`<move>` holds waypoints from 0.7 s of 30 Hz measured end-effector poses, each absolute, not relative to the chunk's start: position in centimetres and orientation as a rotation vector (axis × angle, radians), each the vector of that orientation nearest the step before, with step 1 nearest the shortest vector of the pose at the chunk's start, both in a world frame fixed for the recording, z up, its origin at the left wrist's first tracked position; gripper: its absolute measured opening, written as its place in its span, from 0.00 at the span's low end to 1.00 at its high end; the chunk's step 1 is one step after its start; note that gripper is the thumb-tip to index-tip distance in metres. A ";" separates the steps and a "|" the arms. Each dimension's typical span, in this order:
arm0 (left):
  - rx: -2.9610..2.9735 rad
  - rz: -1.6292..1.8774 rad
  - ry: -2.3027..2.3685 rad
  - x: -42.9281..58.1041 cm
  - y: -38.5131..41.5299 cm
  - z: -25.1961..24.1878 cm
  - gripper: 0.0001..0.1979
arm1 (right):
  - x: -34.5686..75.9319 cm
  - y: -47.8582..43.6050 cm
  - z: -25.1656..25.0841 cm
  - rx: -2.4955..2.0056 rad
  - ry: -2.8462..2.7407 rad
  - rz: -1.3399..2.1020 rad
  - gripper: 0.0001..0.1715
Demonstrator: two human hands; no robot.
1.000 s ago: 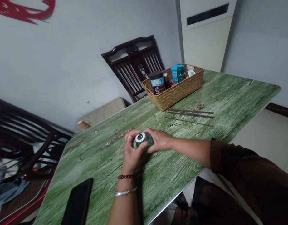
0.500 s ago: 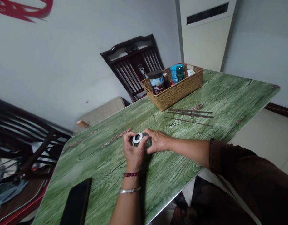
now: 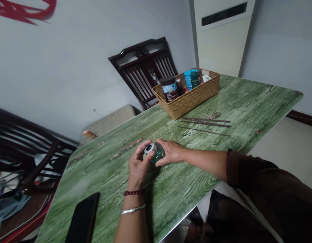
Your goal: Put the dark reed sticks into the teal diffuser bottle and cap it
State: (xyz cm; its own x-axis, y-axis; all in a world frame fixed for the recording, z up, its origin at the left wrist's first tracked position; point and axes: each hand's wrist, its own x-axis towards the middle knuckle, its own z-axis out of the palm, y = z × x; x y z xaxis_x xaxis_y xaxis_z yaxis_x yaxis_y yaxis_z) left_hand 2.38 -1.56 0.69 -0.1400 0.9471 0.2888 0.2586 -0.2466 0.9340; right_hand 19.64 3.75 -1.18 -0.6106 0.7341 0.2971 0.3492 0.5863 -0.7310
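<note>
**Far left:** dark wooden chair (image 3: 24, 141) with slatted back, beside the table's near corner.

**Tabletop:** green wood-grain surface (image 3: 77, 189), tilted in view by the head camera.

**Phone:** black smartphone (image 3: 82, 217), flat near the table's front edge, well apart from both hands.

**Left wrist:** beaded red bracelet (image 3: 132, 192) above a silver bangle (image 3: 133, 210).

**Left hand:** left hand (image 3: 138, 165) partly closed, fingers (image 3: 143, 148) curved up over the near end of the bottle, in contact with it beside the white collar.

**Held object:** small green glass bottle (image 3: 159, 153), on its side between both hands, white collar (image 3: 150, 147) toward the left hand. Contact with the tabletop: cannot tell.

**Right hand:** right hand (image 3: 171, 152) cupped, only moderately closed, palm and fingers against the far end of the bottle.

**Grip, good practice (judgement):** one hand bracing the bottle body, the other working near the collar; both forearms low and close to the table for steadiness; pressure light enough for glass.

**Upper centre:** woven wicker basket (image 3: 188, 101) holding a dark-lidded tub (image 3: 169, 88), a blue container (image 3: 188, 79) and a green bottle (image 3: 195, 79).

**Right of centre:** thin dark rods (image 3: 204, 123), side by side on the tabletop, near the basket.

**Far right:** dark brown sleeve (image 3: 254, 175) on the right arm, ending above the wrist.
</note>
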 end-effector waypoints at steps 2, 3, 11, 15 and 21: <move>1.470 1.403 1.336 2.4 -1.7 0.7 0.25 | 19.6 3.8 -1.3 -0.864 -2.226 0.850 0.43; 1.456 1.390 1.305 2.4 -1.8 0.7 0.26 | 19.7 3.8 -1.3 -0.867 -2.229 0.850 0.43; 1.588 1.400 1.184 2.5 -1.9 0.8 0.34 | 19.7 3.8 -1.2 -0.835 -2.206 0.876 0.43; 1.768 1.495 1.434 2.0 -1.6 0.9 0.31 | 19.7 3.7 -1.3 -0.834 -2.192 0.885 0.42; 1.823 1.314 1.273 1.8 -2.2 1.9 0.34 | 19.7 3.9 -1.6 -0.817 -2.206 0.863 0.43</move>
State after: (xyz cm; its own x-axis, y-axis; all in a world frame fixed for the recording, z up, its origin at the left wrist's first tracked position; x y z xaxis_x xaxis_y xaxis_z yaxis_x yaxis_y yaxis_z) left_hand 1.80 -2.17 1.85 0.0727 0.9126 0.4023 0.3731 -0.3990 0.8376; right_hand 19.65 3.86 -1.58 -0.6124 0.7227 0.3204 0.3134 0.5940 -0.7409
